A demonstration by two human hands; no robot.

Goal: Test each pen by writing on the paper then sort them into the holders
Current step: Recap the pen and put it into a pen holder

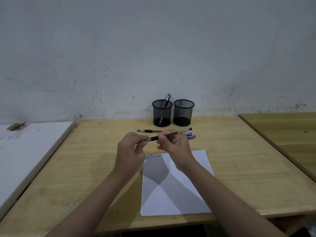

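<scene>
A black pen (164,136) is held level above the far edge of the paper (176,185), between both hands. The right hand (176,147) has its fingers curled round the barrel, while the left hand (130,147) pinches the tip end, where a cap appears to be pulled off or pushed on; which of the two cannot be told. A short line of writing is seen at the paper's top left. One pen already stands in the left holder (162,113); the right holder (183,112) looks empty. More pens (189,135) lie on the counter (85,168) just behind the hands. Judged from this, testing is in hand; next, the tip must be brought down onto the paper.
</scene>
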